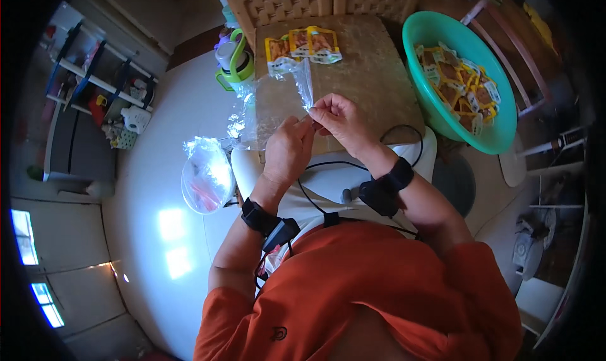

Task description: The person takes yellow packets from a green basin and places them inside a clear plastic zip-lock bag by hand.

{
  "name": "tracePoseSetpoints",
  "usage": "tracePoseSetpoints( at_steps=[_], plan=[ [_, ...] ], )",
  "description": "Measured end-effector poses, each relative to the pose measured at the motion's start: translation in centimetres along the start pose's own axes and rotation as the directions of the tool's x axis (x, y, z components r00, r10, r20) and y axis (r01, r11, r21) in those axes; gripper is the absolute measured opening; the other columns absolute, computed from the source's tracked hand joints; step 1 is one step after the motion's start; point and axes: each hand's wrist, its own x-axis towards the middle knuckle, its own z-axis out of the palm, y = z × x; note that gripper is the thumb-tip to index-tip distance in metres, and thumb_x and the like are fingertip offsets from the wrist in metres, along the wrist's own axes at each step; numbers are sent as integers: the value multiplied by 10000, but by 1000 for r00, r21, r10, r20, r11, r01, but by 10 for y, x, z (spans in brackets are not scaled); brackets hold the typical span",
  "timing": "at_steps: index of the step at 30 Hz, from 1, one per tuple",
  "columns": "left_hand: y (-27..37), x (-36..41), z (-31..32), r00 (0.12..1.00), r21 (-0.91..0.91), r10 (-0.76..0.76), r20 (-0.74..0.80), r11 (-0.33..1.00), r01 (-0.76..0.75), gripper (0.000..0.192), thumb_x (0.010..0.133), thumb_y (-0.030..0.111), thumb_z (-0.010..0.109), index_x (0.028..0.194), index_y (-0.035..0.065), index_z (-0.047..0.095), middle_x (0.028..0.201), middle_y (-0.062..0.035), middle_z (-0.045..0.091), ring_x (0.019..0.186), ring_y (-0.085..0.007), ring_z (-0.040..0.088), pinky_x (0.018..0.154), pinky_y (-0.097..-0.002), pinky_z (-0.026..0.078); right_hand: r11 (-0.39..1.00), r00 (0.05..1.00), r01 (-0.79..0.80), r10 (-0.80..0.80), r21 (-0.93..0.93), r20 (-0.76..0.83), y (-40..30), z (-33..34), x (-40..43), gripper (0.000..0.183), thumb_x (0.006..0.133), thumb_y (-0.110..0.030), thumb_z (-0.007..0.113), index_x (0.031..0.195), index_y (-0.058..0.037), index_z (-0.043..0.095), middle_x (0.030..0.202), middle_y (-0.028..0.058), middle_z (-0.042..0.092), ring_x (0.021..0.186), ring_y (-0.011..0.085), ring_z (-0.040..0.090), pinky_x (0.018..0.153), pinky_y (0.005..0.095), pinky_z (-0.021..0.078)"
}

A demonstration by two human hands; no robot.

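Both hands meet above the near edge of a worn wooden table (364,86). The fingers of my left hand (288,145) and my right hand (344,124) pinch the right edge of a clear plastic bag (277,106). Flat and see-through, the bag spreads over the table's left side, and its crinkled left part reaches past the table edge. Just beyond it lie several yellow-edged food packets (315,43) with brown contents, some overlapping. My fingertips touch or nearly touch each other, so the exact grip of each is partly hidden.
A large green basin (412,76) holding many similar packets stands right of the table. On the left are a green-handled cup (234,65) and a round container (208,181) with clear plastic in it. Black cables (331,163) cross my lap. A wicker-patterned wooden backrest (284,3) stands behind.
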Motion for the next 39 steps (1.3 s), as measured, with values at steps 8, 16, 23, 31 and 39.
tracePoseSetpoints(
  at_steps=[8,16,23,31,39],
  plan=[
    [11,-7,7,992,190,76,99,977,-94,148,840,131,532,974,136,596,742,-103,541,644,-325,587,540,-431,477,993,995,-97,98,66,-25,17,-17,-7,142,884,-168,608,868,-34,563,750,19,605,627,70,586,554,203,492],
    [15,-3,1,981,38,8,194,999,-16,219,801,141,623,1003,55,627,744,-135,547,641,-298,574,575,-385,454,986,991,-133,133,103,11,19,-24,-11,151,910,-184,562,863,-41,574,728,8,603,635,67,589,582,199,497],
    [22,2,1,979,-41,-76,188,995,85,272,790,210,645,1013,58,610,807,-122,595,689,-289,609,614,-392,488,997,998,-59,59,47,10,22,-26,-14,138,903,-142,553,878,-15,603,739,9,605,637,62,576,585,197,493],
    [21,11,1,959,-411,-273,77,868,280,138,822,79,620,921,-17,624,768,-76,655,665,-103,618,601,-229,495,972,992,103,-117,-210,-55,13,-12,-23,112,858,-90,595,849,19,615,724,36,627,647,67,573,567,225,464],
    [20,19,-1,955,-266,-294,44,918,295,90,770,81,613,759,-3,642,637,-92,643,562,-128,612,540,-280,485,908,982,139,-179,-396,-65,-3,-6,-31,84,808,-60,607,782,19,616,695,80,634,629,85,573,562,260,470]
  ],
)
